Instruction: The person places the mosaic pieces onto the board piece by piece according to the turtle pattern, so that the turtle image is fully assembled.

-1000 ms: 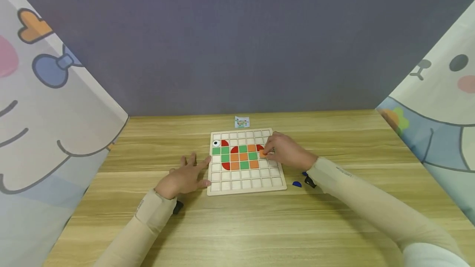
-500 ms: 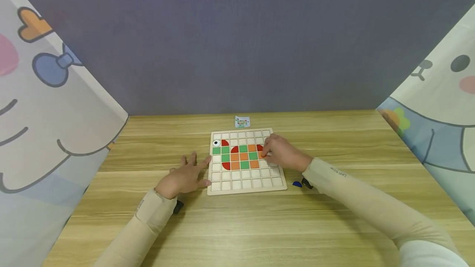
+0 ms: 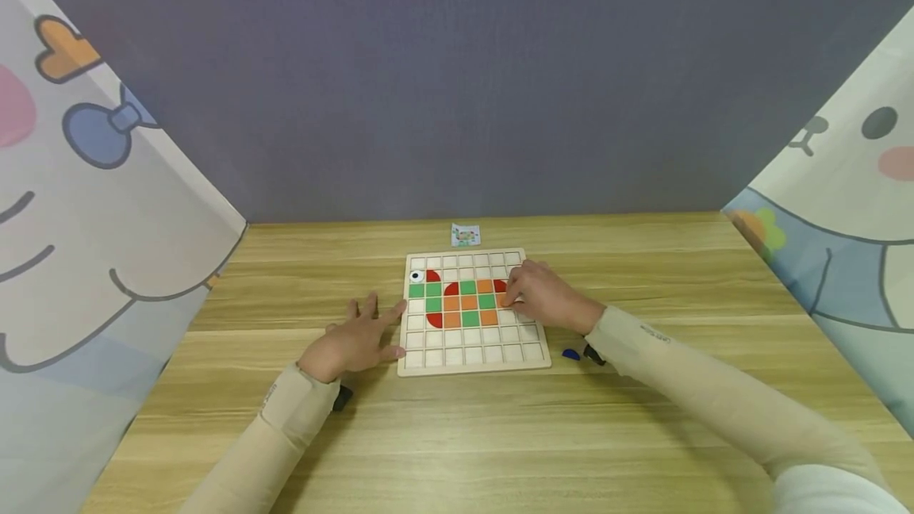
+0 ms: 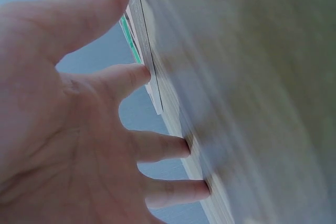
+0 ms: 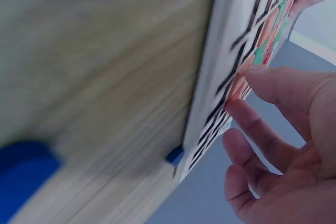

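Note:
A wooden grid board lies on the table, holding green, orange and red tiles and a round eye piece. At its right side, my right hand pinches an orange square tile between thumb and forefinger, down at a cell beneath a red rounded tile. The right wrist view shows the thumb and forefinger on opposite sides of that orange tile, with the other fingers bent. My left hand rests spread on the table, its thumb and forefinger against the board's left edge.
Behind the board lies a small picture card. A blue half-round piece is on the table right of the board, and more blue pieces show in the right wrist view. A dark wall rises behind the table.
My right hand has brought the orange tile slightly left and down into the cell below the red rounded tile. The left hand stays in place.

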Motion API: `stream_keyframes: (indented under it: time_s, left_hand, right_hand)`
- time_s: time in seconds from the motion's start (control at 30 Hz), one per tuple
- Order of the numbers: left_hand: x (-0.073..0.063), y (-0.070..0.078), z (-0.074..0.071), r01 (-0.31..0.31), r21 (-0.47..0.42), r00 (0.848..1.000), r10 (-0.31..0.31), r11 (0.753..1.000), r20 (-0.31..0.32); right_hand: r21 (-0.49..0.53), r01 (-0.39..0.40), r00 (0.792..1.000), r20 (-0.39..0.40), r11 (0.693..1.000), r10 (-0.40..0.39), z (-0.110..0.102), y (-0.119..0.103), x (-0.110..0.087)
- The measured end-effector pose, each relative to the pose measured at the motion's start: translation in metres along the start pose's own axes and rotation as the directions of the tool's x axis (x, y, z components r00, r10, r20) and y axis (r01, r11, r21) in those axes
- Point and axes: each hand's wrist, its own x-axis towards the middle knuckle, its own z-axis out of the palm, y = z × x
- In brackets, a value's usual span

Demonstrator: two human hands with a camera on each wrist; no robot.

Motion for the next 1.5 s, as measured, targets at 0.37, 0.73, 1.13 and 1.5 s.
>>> stream_keyframes:
  time_s: [0.37, 0.73, 1.13, 1.5]
  left_hand:
    - [0.001, -0.002, 0.000, 0.005, 0.001, 1.000, -0.005, 1.000, 0.008]
    - [0.000, -0.001, 0.000, -0.011, -0.010, 1.000, 0.012, 1.000, 0.008]
    - [0.000, -0.002, 0.000, -0.003, -0.007, 1.000, 0.003, 1.000, 0.006]
    - [-0.001, 0.000, 0.001, -0.004, -0.016, 1.000, 0.004, 1.000, 0.001]
  right_hand:
    - [0.000, 0.005, 0.993, -0.121, 1.000, -0.005, -0.025, 0.029, -0.055]
    - [0.037, -0.159, 0.987, 0.003, 0.986, 0.159, -0.044, 0.043, -0.105]
    - [0.025, -0.196, 0.979, -0.057, 0.980, 0.198, -0.038, 0.058, -0.128]
    - [0.006, -0.243, 0.959, -0.147, 0.970, 0.241, -0.028, 0.062, -0.126]
